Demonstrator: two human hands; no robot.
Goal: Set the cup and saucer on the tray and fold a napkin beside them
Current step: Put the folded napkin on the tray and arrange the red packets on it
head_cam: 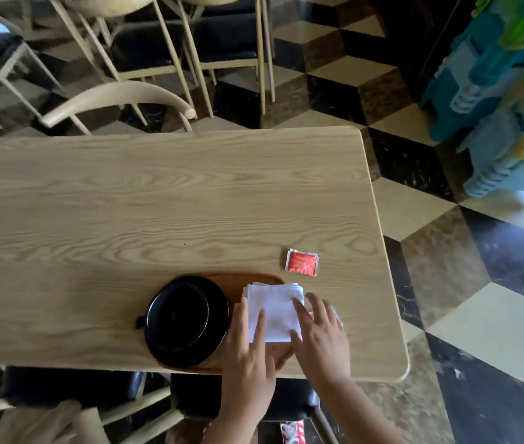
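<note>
Big pale wooden table (158,203) filling the view, grain running left to right, right end rounded at its corners. Cream chairs (116,100) crowding the far edge, dark seats tucked under the near edge, chequered floor (494,315) off the right end.

Down by the near edge, toward the right end: brown wooden tray (238,282), oval, lying lengthwise along that edge. On its left half, black saucer (219,312) with black cup (177,315) sitting square in the middle, handle poking out left past the saucer rim. On the tray's right half, white napkin (275,304), folded to a neat square, its right edge hanging just past the tray's right end.

Both hands flat on that napkin. Left hand (247,357) coming up from the near edge, fingers spread and straight, two fingertips pressing the napkin's left side, right beside the saucer. Right hand (321,334) on the napkin's right side, fingers fanned open, palm down, tips on the white paper, heel over bare table. No pinching, just pressing. Something reddish peeking out under the right hand, too hidden to name.

Smallest of all: red sachet (302,262) with silvery edges, alone on the table just beyond the tray's far right corner, clear of both hands.
</note>
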